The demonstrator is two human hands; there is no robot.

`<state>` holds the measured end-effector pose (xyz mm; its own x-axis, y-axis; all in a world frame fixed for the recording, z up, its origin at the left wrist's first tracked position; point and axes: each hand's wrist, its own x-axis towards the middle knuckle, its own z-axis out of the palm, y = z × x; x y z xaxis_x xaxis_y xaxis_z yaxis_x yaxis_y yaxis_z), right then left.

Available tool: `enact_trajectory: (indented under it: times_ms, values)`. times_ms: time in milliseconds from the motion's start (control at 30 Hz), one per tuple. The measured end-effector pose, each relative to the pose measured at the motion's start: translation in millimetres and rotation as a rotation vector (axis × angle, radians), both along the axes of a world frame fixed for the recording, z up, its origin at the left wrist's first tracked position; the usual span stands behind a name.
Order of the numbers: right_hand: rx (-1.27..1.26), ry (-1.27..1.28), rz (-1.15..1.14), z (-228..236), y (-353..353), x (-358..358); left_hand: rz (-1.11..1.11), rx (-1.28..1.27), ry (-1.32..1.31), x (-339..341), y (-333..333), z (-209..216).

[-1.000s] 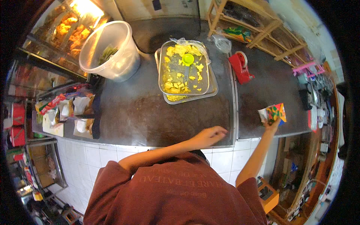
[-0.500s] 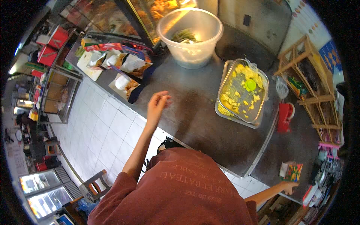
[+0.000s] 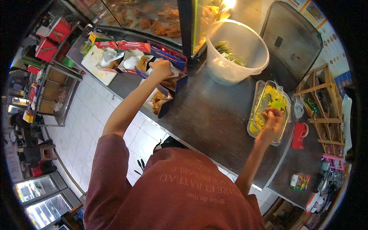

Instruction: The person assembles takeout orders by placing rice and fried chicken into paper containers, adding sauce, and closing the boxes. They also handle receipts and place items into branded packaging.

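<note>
My left hand [image 3: 161, 69] is closed over a row of open food boxes. Its fingertips are hidden, so what they grip cannot be made out. Several of these boxes hold white rounded portions wrapped in paper and fried chicken; the nearest box [image 3: 158, 100] sits at the counter's front edge. My right hand [image 3: 269, 124] hovers above a metal tray [image 3: 285, 128] of yellow crumbly food, its fingers curled together and slightly blurred. Anything between them is too small to tell. A light green round thing [image 3: 275, 105] lies in the tray, just beyond the fingers.
A big translucent tub [image 3: 237, 57] with green strips inside stands at the back. Behind the boxes is a lit glass cabinet [image 3: 153, 27] of fried food. To the right are a red tape dispenser [image 3: 299, 136], a wooden rack [image 3: 320, 99] and a small colourful box [image 3: 299, 181].
My left hand has moved from the bare counter up to the food boxes. My right hand has left the small colourful box and come over the tray. The view has shifted left.
</note>
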<state>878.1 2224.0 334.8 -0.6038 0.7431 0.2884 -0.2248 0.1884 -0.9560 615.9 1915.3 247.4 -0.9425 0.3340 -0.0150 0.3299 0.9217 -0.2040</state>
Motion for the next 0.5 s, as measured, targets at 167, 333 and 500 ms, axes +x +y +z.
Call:
enact_trajectory:
  times_ms: [167,333,500]
  values:
    - [-0.04,-0.086,0.251,-12.1,-99.0,-23.8,-0.182,0.922,-0.274,-21.4,-40.5,36.7]
    - [0.105,-0.155,0.557,-4.5,-177.2,-50.0,-0.258,1.55,-0.512,45.2,-51.1,97.0]
    - [-0.109,-0.036,0.802,9.6,-213.1,-85.5,-0.046,1.882,-0.806,90.0,-41.3,129.3]
